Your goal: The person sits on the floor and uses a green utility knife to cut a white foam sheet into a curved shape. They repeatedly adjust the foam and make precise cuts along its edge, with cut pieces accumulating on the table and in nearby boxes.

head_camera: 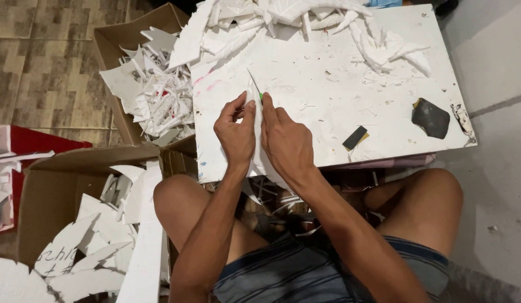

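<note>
- Head view, hands: I am sitting with my knees apart and looking down at a white board [328, 84] that is resting in front of me. My left hand [236, 132] is pinching a thin white foam piece [254, 90], fingers closed on its lower part, so the piece is standing up pointed over the near left part of the board.
- My right hand [286, 140] is lying just beside the left one, fingers closed around a small knife [261, 96] with a green handle, its tip touching the foam piece.
- Head view, board: Carved white foam shapes [372, 39] are lying piled along the far edge. A dark stone [430, 118] and a small black and yellow block [355, 137] are sitting near the right edge, well apart from my hands.
- Head view, floor: On my left, two cardboard boxes are holding foam offcuts, one far [112, 42] and one near [42, 191].
</note>
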